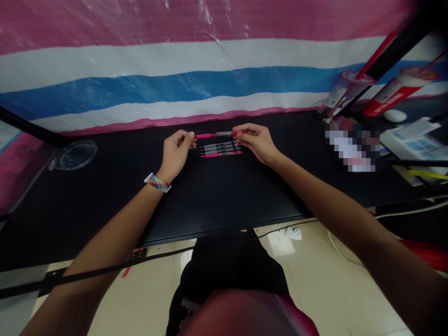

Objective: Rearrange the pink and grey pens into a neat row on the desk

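A red pen with a clear barrel lies level between my two hands, above the black table. My left hand pinches its left end between thumb and forefinger. My right hand closes on its right end, and the fingers hide that tip. Just below, on the tabletop, several pens rest side by side in a row. Most of these are grey and black, while the nearest one is pinkish red. A colourful woven band circles my left wrist.
A clear plastic lid sits at the left. Two drink cups with red straws, a white rounded object and a white box stand at the right. A striped plastic sheet hangs behind the table.
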A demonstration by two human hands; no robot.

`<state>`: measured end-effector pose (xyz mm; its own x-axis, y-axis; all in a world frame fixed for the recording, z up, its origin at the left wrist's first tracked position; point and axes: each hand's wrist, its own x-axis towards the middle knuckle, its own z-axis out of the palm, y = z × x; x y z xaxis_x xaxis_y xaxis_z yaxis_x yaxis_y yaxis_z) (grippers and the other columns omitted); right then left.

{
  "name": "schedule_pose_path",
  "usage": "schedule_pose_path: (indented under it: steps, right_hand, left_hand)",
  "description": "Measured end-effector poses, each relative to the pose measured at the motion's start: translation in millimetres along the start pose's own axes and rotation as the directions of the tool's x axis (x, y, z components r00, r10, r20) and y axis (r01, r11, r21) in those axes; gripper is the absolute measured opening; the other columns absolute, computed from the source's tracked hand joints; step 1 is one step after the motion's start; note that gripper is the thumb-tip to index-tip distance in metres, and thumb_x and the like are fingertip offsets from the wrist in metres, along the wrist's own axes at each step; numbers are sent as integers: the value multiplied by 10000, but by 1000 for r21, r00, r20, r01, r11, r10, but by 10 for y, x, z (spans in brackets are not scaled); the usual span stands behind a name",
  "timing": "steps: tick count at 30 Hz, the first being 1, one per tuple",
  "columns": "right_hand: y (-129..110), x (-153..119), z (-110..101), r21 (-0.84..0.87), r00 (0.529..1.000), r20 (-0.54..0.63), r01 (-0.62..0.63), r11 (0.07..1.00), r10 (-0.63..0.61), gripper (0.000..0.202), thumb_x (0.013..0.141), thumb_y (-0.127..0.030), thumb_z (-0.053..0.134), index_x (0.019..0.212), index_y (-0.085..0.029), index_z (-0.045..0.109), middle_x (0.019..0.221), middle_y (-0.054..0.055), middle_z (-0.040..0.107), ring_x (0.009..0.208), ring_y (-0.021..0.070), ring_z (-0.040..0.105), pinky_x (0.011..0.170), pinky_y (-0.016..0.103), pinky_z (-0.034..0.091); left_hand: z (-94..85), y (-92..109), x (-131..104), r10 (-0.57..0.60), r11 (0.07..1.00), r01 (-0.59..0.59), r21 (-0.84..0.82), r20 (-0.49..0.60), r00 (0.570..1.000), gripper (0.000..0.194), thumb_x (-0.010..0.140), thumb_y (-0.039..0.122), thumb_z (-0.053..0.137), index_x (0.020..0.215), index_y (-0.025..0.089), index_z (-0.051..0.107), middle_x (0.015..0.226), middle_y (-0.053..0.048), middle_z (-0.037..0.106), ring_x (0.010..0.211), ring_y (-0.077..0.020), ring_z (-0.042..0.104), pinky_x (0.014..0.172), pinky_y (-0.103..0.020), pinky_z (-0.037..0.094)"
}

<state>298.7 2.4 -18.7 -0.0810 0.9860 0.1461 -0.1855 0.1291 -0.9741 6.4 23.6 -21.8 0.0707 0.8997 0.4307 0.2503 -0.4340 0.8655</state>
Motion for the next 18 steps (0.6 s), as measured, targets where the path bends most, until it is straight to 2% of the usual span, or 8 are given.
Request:
schedule_pose_path:
  steps: [4, 8, 11, 18]
  right_hand:
    - [8, 17, -28, 1, 998, -52, 37, 999, -37, 264, 755, -377, 940, 980, -261, 864, 905, 23, 789, 817, 188, 713, 890, 410, 657]
    - [-1, 38, -60, -22, 992, -110, 56, 998, -58, 231, 752, -354, 916, 953, -261, 850, 881, 25, 775, 806, 185, 693, 868, 402, 655]
    - [-1, 59, -87, -57, 989, -139, 39, 998, -47, 220, 756, -353, 890, 952, -267, 839, 884, 28, 768, 794, 191, 686, 871, 419, 660]
    - [28, 89, -117, -56, 985, -159, 54, 997, -62, 214, 744, -353, 885, 935, -270, 837, 860, 22, 760, 762, 182, 674, 842, 415, 653]
  left_hand:
    - [-1, -20, 5, -13, 1000, 12, -28, -19, 1000, 217, 1024, 368, 808, 883, 208, 763, 792, -21, 760, 743, -131, 717, 765, -267, 617]
    - [-7, -40, 4, -1, 997, -3, -77, -51, 999, 68, 946, 254, 850, 981, 220, 803, 925, -38, 814, 849, -158, 762, 862, -307, 642]
    - [-19, -44, 6, -13, 997, 6, -83, -82, 997, 96, 916, 188, 838, 997, 235, 814, 958, -38, 824, 890, -169, 774, 888, -320, 649]
    - [-33, -53, 7, -16, 996, 9, -93, -84, 996, 102, 908, 202, 847, 999, 245, 836, 995, -47, 842, 913, -178, 791, 906, -338, 663]
